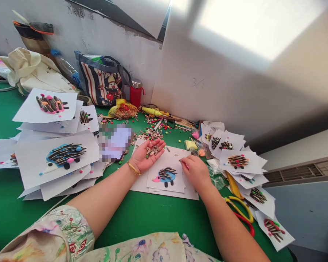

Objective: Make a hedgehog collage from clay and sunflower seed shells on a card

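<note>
My left hand [144, 156] lies palm up, fingers stretched out, with a small heap of striped sunflower seeds [152, 151] in it. To its right, my right hand [196, 171] is closed in a pinch, holding what looks like a single sunflower seed at the fingertips. Between and below the hands is a white card with a hedgehog picture [167, 177]. The hedgehog has a blue clay body, a pink snout and dark feet, and seeds stick up along its back. More white sheets [191, 191] lie under this card.
Stacks of finished hedgehog cards stand at left [30, 136] and right [258, 167]. Yellow and red scissors [242, 207] lie by the right forearm. Behind are loose seeds [150, 133], a yellow glue gun [153, 111], a red bottle [135, 95] and a striped bag [98, 82] along the wall.
</note>
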A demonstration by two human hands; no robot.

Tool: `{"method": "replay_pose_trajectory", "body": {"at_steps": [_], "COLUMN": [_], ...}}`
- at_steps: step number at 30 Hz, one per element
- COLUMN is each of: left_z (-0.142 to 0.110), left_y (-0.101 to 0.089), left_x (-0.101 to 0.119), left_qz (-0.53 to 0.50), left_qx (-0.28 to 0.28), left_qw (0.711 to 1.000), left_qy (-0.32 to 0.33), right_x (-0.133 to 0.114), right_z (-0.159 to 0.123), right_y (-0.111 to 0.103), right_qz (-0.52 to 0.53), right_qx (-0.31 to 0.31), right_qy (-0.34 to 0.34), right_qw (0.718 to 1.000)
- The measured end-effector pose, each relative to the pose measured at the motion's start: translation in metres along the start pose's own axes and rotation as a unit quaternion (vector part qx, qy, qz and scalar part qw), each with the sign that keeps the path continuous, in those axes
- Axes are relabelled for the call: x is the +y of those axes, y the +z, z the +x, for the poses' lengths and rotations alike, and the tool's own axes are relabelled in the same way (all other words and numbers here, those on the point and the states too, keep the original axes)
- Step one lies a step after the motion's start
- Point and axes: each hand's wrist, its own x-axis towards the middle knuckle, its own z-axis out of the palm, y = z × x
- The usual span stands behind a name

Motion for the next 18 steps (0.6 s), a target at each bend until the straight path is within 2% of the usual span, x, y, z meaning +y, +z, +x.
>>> {"method": "replay_pose_trajectory", "body": {"at_steps": [3, 6, 12, 18], "left_z": [0.001, 0.001, 0.001, 0.002], "left_y": [0.0, 0.0, -0.002, -0.002], "left_x": [0.0, -0.001, 0.0, 0.0], "left_qz": [0.002, 0.004, 0.002, 0.0], "left_qx": [-0.003, -0.007, -0.01, -0.01], "left_qw": [1.0, 1.0, 1.0, 1.0], "left_qy": [0.002, 0.002, 0.002, 0.0], "right_x": [-0.016, -0.027, -0.029, -0.029], "right_z": [-0.014, -0.024, -0.024, -0.023], "right_y": [-0.006, -0.006, 0.004, 0.008], "right_qz": [0.097, 0.132, 0.111, 0.06], "right_qx": [-0.015, -0.054, -0.079, -0.051], "right_qy": [-0.036, -0.029, -0.02, -0.041], "right_qw": [0.995, 0.989, 0.991, 0.996]}}
